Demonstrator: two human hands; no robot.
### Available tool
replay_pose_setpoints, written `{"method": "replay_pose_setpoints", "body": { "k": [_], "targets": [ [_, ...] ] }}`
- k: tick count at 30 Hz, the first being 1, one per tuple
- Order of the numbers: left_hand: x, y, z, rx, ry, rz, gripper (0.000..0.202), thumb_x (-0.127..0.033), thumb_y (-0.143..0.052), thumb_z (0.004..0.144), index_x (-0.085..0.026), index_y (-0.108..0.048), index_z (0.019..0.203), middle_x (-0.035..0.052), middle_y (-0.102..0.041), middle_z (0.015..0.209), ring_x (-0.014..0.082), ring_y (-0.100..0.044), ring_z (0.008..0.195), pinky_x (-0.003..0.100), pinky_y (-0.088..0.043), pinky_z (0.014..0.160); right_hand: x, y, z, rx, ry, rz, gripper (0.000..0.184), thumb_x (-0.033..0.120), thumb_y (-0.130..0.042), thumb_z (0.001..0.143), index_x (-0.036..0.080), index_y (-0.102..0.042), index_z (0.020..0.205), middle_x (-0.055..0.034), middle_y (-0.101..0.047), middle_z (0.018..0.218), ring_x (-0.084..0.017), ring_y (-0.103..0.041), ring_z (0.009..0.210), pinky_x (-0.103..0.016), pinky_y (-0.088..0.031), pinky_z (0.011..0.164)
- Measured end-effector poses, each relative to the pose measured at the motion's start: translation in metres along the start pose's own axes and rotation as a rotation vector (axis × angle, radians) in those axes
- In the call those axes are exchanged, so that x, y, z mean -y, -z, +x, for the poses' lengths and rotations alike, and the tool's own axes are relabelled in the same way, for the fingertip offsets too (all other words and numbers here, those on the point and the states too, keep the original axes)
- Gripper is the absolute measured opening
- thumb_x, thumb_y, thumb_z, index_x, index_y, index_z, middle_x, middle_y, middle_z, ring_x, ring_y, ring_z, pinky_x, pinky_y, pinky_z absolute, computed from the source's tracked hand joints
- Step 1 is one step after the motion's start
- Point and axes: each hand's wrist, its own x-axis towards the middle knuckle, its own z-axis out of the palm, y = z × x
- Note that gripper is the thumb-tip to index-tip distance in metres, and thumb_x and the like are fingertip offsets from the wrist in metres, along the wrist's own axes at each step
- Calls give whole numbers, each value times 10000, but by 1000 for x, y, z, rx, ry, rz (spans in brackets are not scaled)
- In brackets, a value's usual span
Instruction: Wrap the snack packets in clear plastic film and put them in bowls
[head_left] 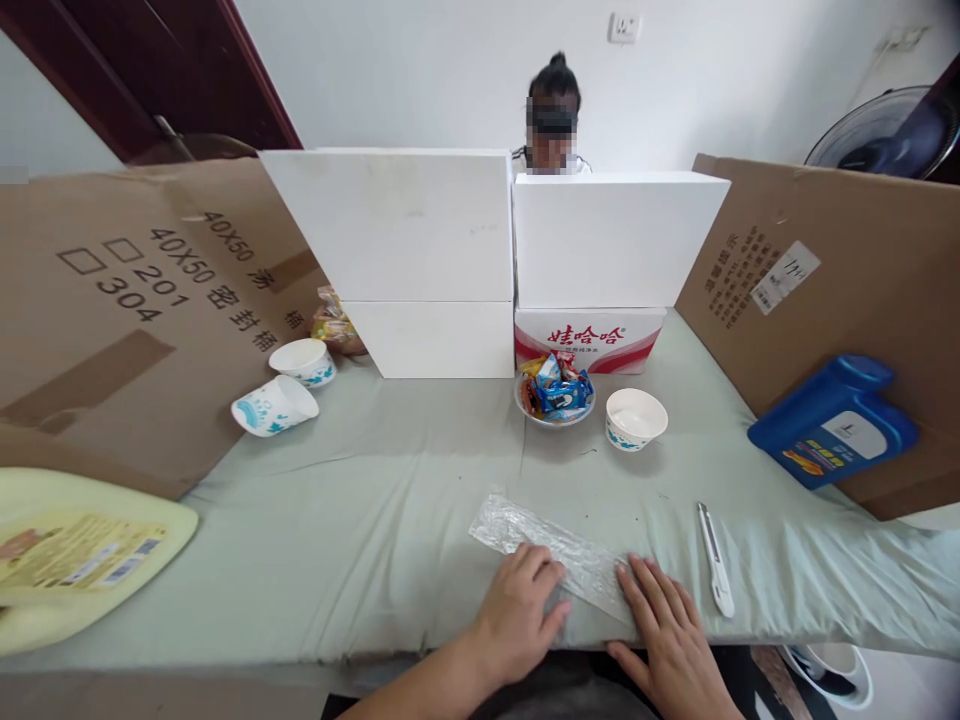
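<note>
A crinkled, clear plastic strip (589,565) lies slantwise near the front edge of the table. My left hand (517,610) rests against its near side, fingers bent and thumb held apart, not closed around it. Over the strip's right end lies my right hand (671,630), flat, its fingers stretched out. To the right of that hand is a white utility knife (716,565), untouched. Beyond the strip stand a bowl of wrapped candies (555,395) and a white paper bowl (635,418) with a blue-green pattern.
White boxes (427,230) form a wall at the back, with a person (553,125) behind. Cardboard panels (150,300) flank both sides. At left are two paper cups (276,405) and a pale yellow bottle (82,560). A blue bottle (832,420) leans at right.
</note>
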Motion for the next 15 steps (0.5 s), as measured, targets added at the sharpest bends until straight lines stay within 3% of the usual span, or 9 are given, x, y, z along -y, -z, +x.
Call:
{"method": "replay_pose_setpoints", "body": {
  "k": [4, 7, 10, 13, 15],
  "targets": [
    [-3, -9, 0, 63, -108, -17, 395, -357, -628, 844, -214, -582, 1210, 103, -566, 1283, 317, -460, 1209, 510, -394, 1018, -14, 10, -13, 48, 132, 89, 448, 219, -545, 822, 331, -571, 1255, -29, -647, 1210, -235, -602, 1043, -381, -423, 901],
    [8, -10, -4, 88, -170, -46, 402, -335, -629, 834, -208, -579, 1213, 107, -543, 1337, 324, -422, 1272, 518, -358, 1049, -19, 31, -8, 90, 225, 191, 357, 157, -526, 786, 342, -656, 1062, -16, -662, 1170, -249, -597, 1082, -408, -438, 924],
    [14, -10, -8, 110, -247, -125, 348, -278, -603, 834, -218, -604, 1177, 91, -588, 1290, 300, -441, 1271, 484, -349, 1057, -16, 60, 13, 150, 235, 324, 298, 161, -492, 830, 323, -663, 1012, -25, -655, 1185, -259, -550, 1194, -463, -407, 1028],
    [16, -12, -7, 148, -301, -236, 325, -221, -558, 839, -253, -622, 1156, 50, -673, 1160, 245, -516, 1207, 429, -363, 1043, -9, 78, 49, 239, 202, 544, 279, 180, -428, 902, 291, -656, 1019, -38, -692, 1050, -208, -612, 1099, -454, -377, 1091],
    [18, -12, -5, 161, -295, -299, 314, -217, -550, 829, -266, -634, 1128, 31, -697, 1115, 231, -535, 1197, 421, -362, 1042, -4, 77, 77, 279, 115, 698, 266, 223, -407, 931, 266, -650, 1030, -51, -698, 997, -190, -644, 1011, -419, -430, 1049]
  ]
}}
